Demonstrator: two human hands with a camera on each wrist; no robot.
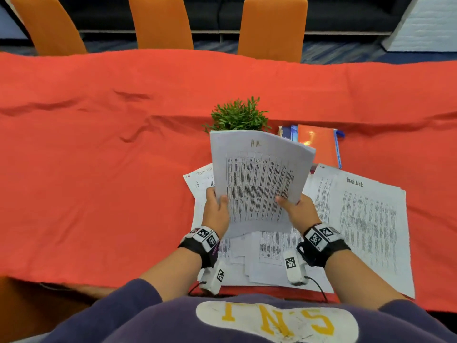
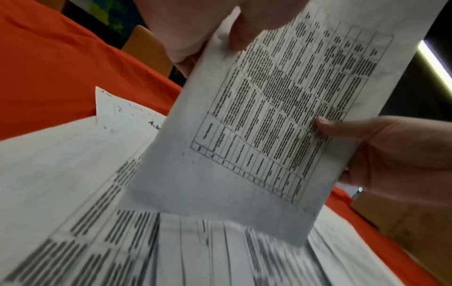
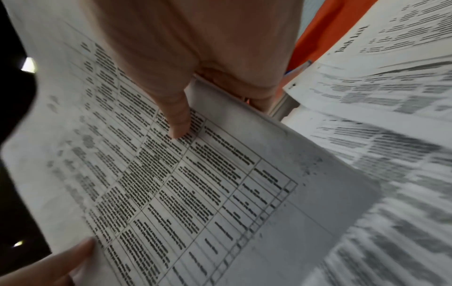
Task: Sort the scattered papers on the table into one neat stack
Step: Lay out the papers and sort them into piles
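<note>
Nearest the camera, a dark blue sweatshirt with yellow letters on a pale patch is seen, and from it two bare forearms reach forward, each strapped with a black wrist band carrying coded markers. Loose printed papers are spread on the red tablecloth at the near table edge, overlapping at different angles, with one sheet headed "Task list" lying to the right and another sheet showing from under the left side. Above these, a sheaf of papers printed with a table and marked "HR" at the top is held off the table, tilted up towards the person. Its left edge is gripped by the left hand, thumb on the printed face and fingers behind; its right edge is gripped likewise by the right hand, whose thumb is pressed on the table print, as confirmed in the right wrist view, where the right hand is seen closed round the sheaf's edge. How many sheets are held cannot be told. Beyond the sheaf, a small green plant stands on the cloth, and just right of it an orange folder lies on top of other flat items. Past the far table edge, three orange chairs are lined up.
</note>
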